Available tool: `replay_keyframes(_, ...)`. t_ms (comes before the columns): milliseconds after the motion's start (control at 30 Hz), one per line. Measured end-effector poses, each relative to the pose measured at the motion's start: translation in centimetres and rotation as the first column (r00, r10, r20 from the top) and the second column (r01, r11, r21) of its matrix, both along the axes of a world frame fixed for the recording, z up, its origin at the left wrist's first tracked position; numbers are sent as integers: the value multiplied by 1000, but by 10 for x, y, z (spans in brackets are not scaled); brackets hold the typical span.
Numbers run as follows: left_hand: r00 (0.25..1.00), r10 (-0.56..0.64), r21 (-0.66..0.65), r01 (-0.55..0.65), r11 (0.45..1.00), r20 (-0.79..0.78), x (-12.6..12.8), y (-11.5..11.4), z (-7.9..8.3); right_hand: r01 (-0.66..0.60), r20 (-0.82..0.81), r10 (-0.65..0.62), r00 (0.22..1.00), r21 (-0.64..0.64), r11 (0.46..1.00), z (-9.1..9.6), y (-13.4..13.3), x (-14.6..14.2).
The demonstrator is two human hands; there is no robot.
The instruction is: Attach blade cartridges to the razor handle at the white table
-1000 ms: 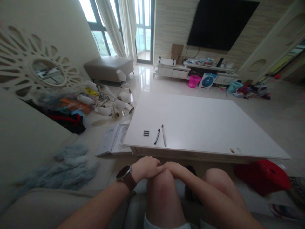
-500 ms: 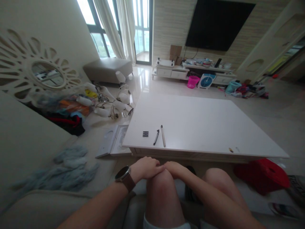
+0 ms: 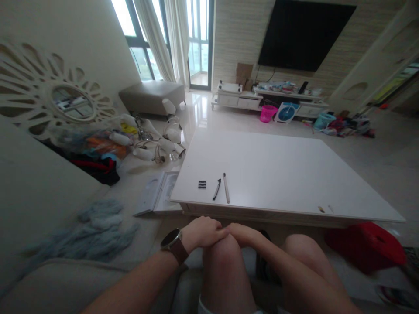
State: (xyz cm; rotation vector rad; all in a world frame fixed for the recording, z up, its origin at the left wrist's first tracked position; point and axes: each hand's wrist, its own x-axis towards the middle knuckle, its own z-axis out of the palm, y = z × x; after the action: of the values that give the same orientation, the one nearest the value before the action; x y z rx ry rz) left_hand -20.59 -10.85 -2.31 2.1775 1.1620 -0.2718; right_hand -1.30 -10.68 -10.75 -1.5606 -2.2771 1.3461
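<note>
My left hand (image 3: 203,232), with a watch (image 3: 171,239) on its wrist, lies over my bent knee (image 3: 225,253). Its thumb is stretched out and its fingers lie loosely, holding nothing that I can see. My right hand (image 3: 240,234) meets it on top of the same knee; its fingers are hidden. Beyond the hands, a white table (image 3: 268,170) bears three small dark pieces (image 3: 202,185) in a stack of rows. Beside them lie a slim dark and silver tool (image 3: 216,190) and a pale toothbrush-like stick (image 3: 226,188) with a dark tip. Neither hand touches them.
Near the table's right front edge lie a small yellow and dark piece (image 3: 321,209) and a clear bit. A red stool-like object (image 3: 368,246) stands at the right. On the left floor are an open white box (image 3: 147,194), grey fluffy cloth (image 3: 101,226) and a chandelier (image 3: 160,141).
The whole view has shifted slightly, with the scene sitting a little further right and lower. Both hands stay on the knee, and the things on the table keep their places.
</note>
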Motion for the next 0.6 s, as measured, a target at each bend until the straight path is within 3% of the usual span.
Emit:
replay_keyframes(167,998,-1,8,2,1000,-59,0,0,2,28,-185,-64,981,-188,982,0,10,8)
replay_keyframes(267,997,20,8,-19,1000,-71,1,0,2,66,-192,-116,974,-247,967,-2,13,13)
replay_keyframes(400,998,22,9,-22,1000,-62,2,-1,3,20,-171,-92,981,-385,923,-4,15,12)
replay_keyframes(467,998,16,18,-15,1000,-56,2,-1,4,-8,-185,-65,981,-369,929,-7,15,8)
replay_keyframes(600,998,12,36,-10,999,-64,2,-1,4,-114,-242,64,968,-199,973,-8,13,-4)
